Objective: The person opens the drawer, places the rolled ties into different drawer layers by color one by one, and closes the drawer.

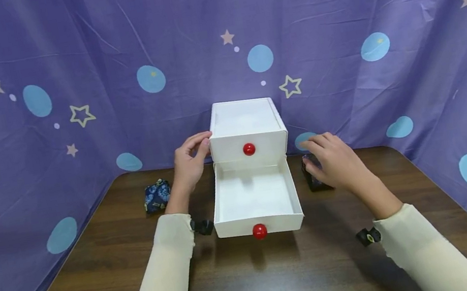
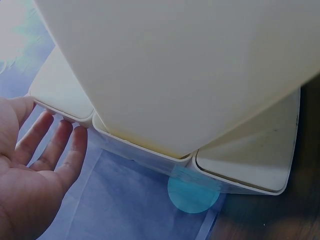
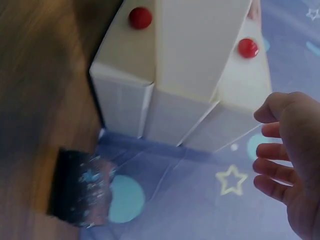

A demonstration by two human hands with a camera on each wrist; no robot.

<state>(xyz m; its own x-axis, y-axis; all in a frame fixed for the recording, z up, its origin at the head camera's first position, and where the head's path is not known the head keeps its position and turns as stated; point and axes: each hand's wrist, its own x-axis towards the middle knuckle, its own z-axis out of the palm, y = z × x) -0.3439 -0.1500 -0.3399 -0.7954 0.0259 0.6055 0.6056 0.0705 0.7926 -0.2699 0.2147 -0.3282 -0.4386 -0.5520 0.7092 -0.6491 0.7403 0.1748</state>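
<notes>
A white drawer cabinet with red knobs stands on the table; its middle drawer is pulled out, and I see nothing inside it. My left hand touches the cabinet's upper left edge with extended fingertips, which the left wrist view shows along the edge of the top section. To the cabinet's right, my right hand is raised with loosely bent fingers, holding nothing. Below it in the head view is a dark patterned packet, partly hidden by the hand; the right wrist view shows it apart from the fingers.
A blue floral-patterned packet lies on the wooden table, left of the cabinet beside my left wrist. A purple curtain with stars and dots hangs behind and at both sides.
</notes>
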